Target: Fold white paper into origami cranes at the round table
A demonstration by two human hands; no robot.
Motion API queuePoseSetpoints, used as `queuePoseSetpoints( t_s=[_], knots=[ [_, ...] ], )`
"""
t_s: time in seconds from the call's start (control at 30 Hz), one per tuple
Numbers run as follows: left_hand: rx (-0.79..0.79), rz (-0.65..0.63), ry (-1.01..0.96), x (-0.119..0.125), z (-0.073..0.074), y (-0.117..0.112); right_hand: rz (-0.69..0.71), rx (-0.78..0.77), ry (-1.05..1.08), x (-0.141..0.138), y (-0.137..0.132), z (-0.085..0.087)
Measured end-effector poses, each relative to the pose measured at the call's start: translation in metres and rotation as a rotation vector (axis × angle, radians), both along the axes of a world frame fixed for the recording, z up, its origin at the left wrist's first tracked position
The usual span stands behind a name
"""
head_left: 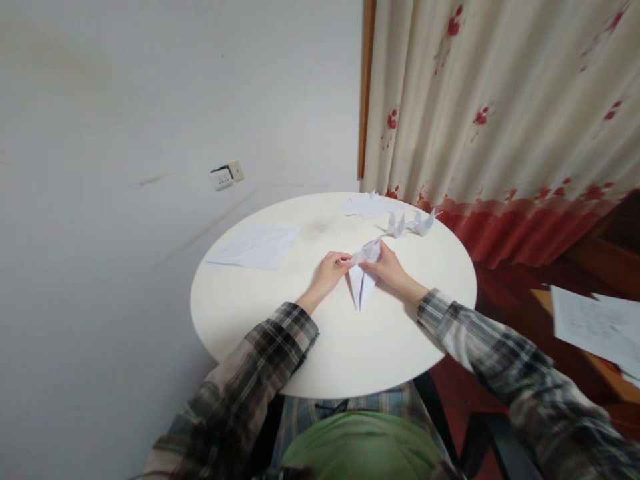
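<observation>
- Folded paper (369, 293) is between the hands, over the near middle of the tabletop (325, 347), its two long points towards the body; probably kept there for easy sight and reach
- Left grip (331, 269) is narrow, fingertips pinched on the paper's left edge, seemingly for fine control
- Right grip (389, 265) holds its right side, thumb in front, fingers mostly hidden behind, likely to steady it
- Two birds (409, 225) stand beyond the right hand, perhaps set aside from the working space
- Flat sheet (257, 247) lies far left, apart from both hands

A floral curtain (480, 113) (red along its hem) hangs beyond printed papers (590, 327).
</observation>
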State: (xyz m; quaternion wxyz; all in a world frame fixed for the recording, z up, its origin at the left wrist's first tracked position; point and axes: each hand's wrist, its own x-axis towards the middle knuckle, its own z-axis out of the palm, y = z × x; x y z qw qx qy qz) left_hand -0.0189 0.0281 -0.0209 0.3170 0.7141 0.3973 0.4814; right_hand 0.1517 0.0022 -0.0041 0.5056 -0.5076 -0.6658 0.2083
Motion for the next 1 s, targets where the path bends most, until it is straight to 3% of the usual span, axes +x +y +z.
queuePoseSetpoints(
  t_s=[0.53,0.77,1.0],
  knots=[
    [-0.041,-0.061,0.005,0.002,0.003,-0.004,0.169,-0.005,-0.065,0.0,-0.001,-0.005],
    [-0.019,-0.146,0.062,0.001,0.005,-0.01,0.237,0.007,-0.087,-0.002,-0.005,-0.003],
    [-0.052,-0.098,0.038,0.005,0.008,-0.012,0.235,0.018,-0.115,-0.005,-0.008,-0.001]
  ],
)
